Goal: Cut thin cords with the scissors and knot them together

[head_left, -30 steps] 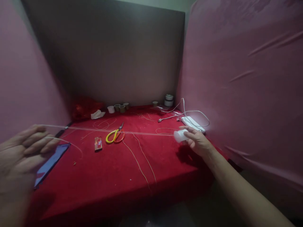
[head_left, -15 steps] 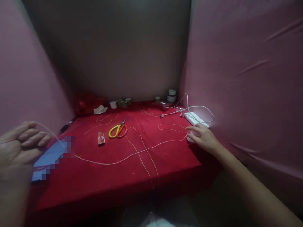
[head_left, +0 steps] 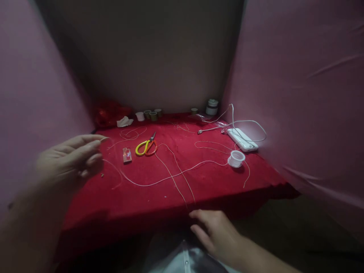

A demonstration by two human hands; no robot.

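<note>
My left hand (head_left: pixel 76 159) is raised over the left side of the red cloth, thumb and fingers pinched on a thin thread. A pale thread (head_left: pixel 148 185) curves across the cloth from below that hand to a white spool (head_left: pixel 236 159) at the right. At the cloth's front edge, my right hand (head_left: pixel 216 233) has thumb and forefinger apart, with nothing seen between them. Just beyond its fingertips hang the ends of a looped tan thread (head_left: pixel 178 163). Scissors (head_left: pixel 147 147) with yellow and orange handles lie near the loop, beside a small packet (head_left: pixel 127 155).
A white power bank (head_left: pixel 242 140) with a white cable (head_left: pixel 253 122) lies at the right. Several small spools (head_left: pixel 153 116), crumpled tissue (head_left: pixel 124 121), a red bag (head_left: pixel 109 113) and a lidded jar (head_left: pixel 212 107) stand along the back. Pink cloth walls (head_left: pixel 298 94) flank the table.
My right hand has left the white spool and moved down and left to the front edge. My left hand has moved right, now over the phone's former place in view. The view has shifted slightly.
</note>
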